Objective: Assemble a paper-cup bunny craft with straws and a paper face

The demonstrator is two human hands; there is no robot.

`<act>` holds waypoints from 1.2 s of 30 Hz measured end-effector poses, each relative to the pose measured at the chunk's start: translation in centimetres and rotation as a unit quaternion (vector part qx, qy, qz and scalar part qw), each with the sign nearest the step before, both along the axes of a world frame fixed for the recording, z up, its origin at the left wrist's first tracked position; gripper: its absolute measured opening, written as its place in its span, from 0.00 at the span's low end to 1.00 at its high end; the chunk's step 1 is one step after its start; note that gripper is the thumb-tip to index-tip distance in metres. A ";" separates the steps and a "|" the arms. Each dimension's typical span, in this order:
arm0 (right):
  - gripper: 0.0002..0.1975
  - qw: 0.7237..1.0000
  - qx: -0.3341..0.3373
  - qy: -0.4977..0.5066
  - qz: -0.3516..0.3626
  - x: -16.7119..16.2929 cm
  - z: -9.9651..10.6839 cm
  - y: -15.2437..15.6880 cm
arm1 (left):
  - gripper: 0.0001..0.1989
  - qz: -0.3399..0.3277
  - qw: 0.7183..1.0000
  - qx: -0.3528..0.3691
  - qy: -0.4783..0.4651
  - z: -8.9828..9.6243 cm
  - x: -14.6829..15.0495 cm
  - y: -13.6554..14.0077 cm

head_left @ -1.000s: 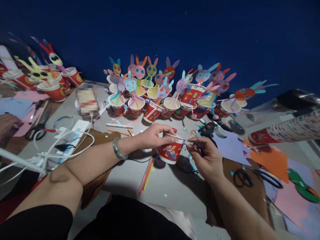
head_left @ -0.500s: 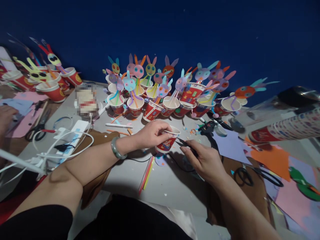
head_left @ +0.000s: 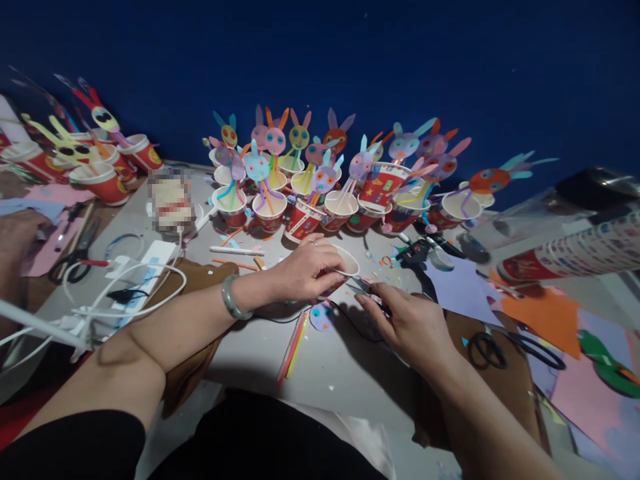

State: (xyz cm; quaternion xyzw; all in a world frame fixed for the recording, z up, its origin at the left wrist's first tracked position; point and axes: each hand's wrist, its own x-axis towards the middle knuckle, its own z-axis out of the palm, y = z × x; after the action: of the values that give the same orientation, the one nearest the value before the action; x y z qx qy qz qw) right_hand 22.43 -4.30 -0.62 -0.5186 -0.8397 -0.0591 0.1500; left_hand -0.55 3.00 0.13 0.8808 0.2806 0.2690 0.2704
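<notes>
My left hand point(head_left: 315, 270) grips a red printed paper cup point(head_left: 347, 261), fingers closed over its near-left side and hiding most of its wall. The white mouth of the cup tilts up toward the right. In my right hand point(head_left: 407, 317) is a pair of scissors point(head_left: 357, 285); their metal blades reach the cup's right side just below the rim. Whether the blades have cut into the wall is too small to tell. Below the cup lie a purple paper face point(head_left: 320, 318) and red and yellow strips point(head_left: 296, 350).
Behind stand several cups with paper rabbit figures point(head_left: 270, 205). Cables and a power strip point(head_left: 145, 280) lie left, near another person's hand point(head_left: 23, 247). To the right are a stack of cups point(head_left: 575, 257), purple paper point(head_left: 465, 293), orange paper point(head_left: 543, 317) and black-handled scissors point(head_left: 487, 350).
My left hand has turned the cup so that its mouth tips to the right and less of the printed wall shows. The scissor blades have come up closer to the rim.
</notes>
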 end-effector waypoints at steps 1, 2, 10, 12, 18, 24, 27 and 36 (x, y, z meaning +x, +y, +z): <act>0.21 1.000 -0.001 -0.005 0.002 0.0 0.1 -0.1 | 0.11 -0.004 1.000 0.002 0.008 0.0 0.0 0.0; 0.21 1.000 0.000 -0.010 0.006 0.0 0.1 -0.2 | 0.11 -0.010 1.000 0.005 0.015 0.1 0.0 -0.1; 0.23 0.998 0.015 -0.054 0.023 -0.1 0.6 -0.7 | 0.10 -0.051 0.997 0.027 0.053 0.4 -0.1 0.0; 0.23 0.999 0.005 -0.044 0.029 0.0 0.8 -0.7 | 0.10 -0.057 0.996 0.032 0.055 0.5 -0.2 0.0; 0.24 0.999 -0.025 -0.029 0.025 0.3 1.2 -0.7 | 0.11 -0.067 0.996 0.031 0.056 0.5 -0.2 -0.1; 0.24 0.999 -0.042 0.006 0.027 0.4 1.3 -0.6 | 0.11 -0.066 0.997 0.036 0.031 -0.1 -0.2 0.0; 0.24 0.997 -0.067 0.031 0.022 0.5 1.3 -0.5 | 0.10 -0.064 0.997 0.027 0.015 -0.3 0.0 0.1; 0.21 0.987 -0.119 0.108 0.016 0.4 1.5 -0.2 | 0.12 -0.068 0.996 -0.025 -0.052 0.0 0.2 0.3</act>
State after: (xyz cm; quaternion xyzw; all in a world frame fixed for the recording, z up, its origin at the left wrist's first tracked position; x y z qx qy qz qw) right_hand 22.86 -4.52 0.92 -0.5221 -0.8280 0.1001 0.1784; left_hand -0.31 3.26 0.14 0.8755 0.2121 0.2882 0.3246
